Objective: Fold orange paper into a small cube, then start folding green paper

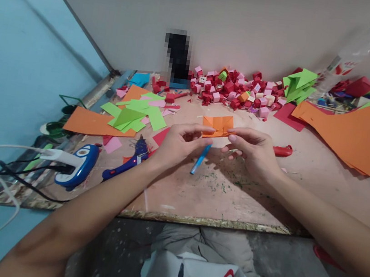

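The left hand (181,142) and right hand (254,152) pinch the orange paper (219,123) along its near edge, above the middle of the surface (173,194). A blue stick (200,160) lies just nearer, a glue gun (128,162) to the left, and small cubes (230,90) in a far heap.

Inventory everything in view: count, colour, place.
Folded paper: one, orange, between hands
Pen-like stick: one, blue, below paper
Glue gun: one, blue, left of stick
Power socket: one, blue and white, left
Cables: several, white and black, left
Paper scraps: many, green, orange, pink, left
Paper boxes: many, mostly red, pink, back
Blurred object: one, black, back
Bottle: one, clear, back right
Large sheets: stack, orange, right
Handles: two, red, right
Table: one, pinkish, beneath
Garment: one, white, bottom
Left hand: one, bare, holding paper
Right hand: one, bare, holding paper
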Demonstrator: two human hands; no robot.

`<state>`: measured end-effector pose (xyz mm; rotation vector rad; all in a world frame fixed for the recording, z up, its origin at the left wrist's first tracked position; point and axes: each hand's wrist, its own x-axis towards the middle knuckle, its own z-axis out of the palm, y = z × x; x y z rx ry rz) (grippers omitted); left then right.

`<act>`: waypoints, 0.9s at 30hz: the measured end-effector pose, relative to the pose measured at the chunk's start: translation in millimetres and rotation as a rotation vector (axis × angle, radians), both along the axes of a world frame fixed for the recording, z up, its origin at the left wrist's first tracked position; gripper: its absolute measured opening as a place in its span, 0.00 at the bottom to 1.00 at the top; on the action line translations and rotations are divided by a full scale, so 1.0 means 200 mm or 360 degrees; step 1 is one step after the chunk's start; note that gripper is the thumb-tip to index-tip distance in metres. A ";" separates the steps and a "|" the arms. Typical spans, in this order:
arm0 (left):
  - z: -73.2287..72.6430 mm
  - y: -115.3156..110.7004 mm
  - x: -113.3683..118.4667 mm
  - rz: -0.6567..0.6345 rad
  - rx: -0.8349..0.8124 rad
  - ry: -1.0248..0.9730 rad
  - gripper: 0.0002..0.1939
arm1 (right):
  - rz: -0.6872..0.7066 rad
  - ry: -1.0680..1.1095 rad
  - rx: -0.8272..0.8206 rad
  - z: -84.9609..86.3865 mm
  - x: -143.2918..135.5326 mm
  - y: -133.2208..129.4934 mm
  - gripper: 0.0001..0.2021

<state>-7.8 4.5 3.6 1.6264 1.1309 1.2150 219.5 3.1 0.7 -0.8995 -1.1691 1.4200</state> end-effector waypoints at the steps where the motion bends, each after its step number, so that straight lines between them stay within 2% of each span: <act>1: -0.01 0.00 0.00 -0.0005 -0.0034 -0.0031 0.16 | 0.0004 0.0022 0.0000 0.00 0.00 0.00 0.12; 6: -0.03 0.00 0.03 -0.0029 -0.0299 -0.0255 0.18 | 0.0021 0.0062 0.0007 -0.01 0.01 0.01 0.12; 8: -0.03 0.00 0.03 -0.0008 -0.0328 -0.0331 0.19 | -0.0007 0.0034 0.0019 -0.01 0.00 0.01 0.13; 16: -0.01 -0.02 0.05 0.0129 -0.0120 -0.0253 0.13 | -0.0086 -0.0091 0.0082 -0.02 -0.01 0.00 0.12; 23: -0.03 -0.01 0.05 0.0196 -0.0231 -0.0402 0.14 | -0.0207 -0.0173 0.0104 -0.01 -0.01 0.00 0.10; 27: -0.04 0.00 0.05 0.0262 -0.0121 -0.0333 0.12 | -0.0213 -0.0157 0.0068 -0.02 -0.02 0.00 0.09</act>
